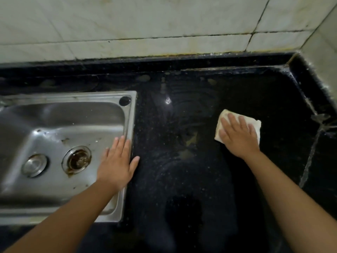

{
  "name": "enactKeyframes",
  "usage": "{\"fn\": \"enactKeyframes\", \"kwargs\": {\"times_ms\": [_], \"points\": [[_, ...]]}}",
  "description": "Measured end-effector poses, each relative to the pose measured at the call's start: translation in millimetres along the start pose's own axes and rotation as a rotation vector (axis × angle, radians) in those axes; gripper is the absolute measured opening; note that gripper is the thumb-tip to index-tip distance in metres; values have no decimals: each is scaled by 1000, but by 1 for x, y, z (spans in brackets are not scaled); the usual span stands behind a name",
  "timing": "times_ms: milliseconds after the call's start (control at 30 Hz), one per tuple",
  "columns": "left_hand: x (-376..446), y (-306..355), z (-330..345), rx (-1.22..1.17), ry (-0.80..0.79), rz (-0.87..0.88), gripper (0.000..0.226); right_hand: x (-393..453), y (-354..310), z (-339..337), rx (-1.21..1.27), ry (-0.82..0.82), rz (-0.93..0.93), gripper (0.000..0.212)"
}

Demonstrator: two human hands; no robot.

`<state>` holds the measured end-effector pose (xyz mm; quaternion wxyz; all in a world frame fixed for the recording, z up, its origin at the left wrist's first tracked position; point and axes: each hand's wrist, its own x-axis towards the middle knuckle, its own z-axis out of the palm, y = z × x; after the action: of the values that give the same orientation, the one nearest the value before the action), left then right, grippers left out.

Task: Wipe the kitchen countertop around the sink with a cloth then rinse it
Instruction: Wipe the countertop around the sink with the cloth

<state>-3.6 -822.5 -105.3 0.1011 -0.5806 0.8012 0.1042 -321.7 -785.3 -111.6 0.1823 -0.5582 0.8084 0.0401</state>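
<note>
Right hand: our right hand (237, 136) lies flat, fingers spread, pressing down on the cloth (253, 123) without gripping it.
Cloth: a folded pale square on the dark countertop (182, 161), well to the right of the sink (60, 114), near the raised right-hand edge.
Left hand: our left hand (116, 163) is open and holds nothing; its palm rests across the sink's right rim, thumb on the countertop.
Sink: steel, with a stained drain (76, 159) and a metal plug (34, 165) beside it.
Wall: pale tiles (145, 19) behind.
</note>
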Motion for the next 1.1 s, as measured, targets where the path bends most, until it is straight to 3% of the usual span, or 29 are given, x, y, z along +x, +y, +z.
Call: {"fn": "enactKeyframes", "kwargs": {"times_ms": [67, 233, 333, 400, 533, 600, 800, 1000, 1100], "points": [[-2, -4, 2, -7, -53, 3, 64, 1, -23, 2, 64, 6, 84, 51], [0, -11, 9, -46, -53, 45, 64, -41, -65, 27, 39, 34, 43, 53], [1, -13, 12, -63, -35, 69, 64, -92, -71, 48, 8, 82, -5, 84], [0, -14, 14, -79, -16, 83, 63, -122, -61, 59, -2, 59, 48, 94], [-1, -16, 15, -113, 0, 111, 61, -111, -49, 48, 13, 59, 282, 58], [0, -17, 15, -120, -5, 126, 61, -79, -62, 37, 61, 46, 363, 52], [-1, -17, 15, -153, 6, 139, 62, -37, -121, 40, 79, 49, 206, 51], [-2, -18, 15, -177, 6, 147, 63, -115, -132, 76, -116, 123, -65, 62], [-2, -19, 16, -190, 12, 154, 63, -145, -94, 83, -160, 38, -43, 56]]}}
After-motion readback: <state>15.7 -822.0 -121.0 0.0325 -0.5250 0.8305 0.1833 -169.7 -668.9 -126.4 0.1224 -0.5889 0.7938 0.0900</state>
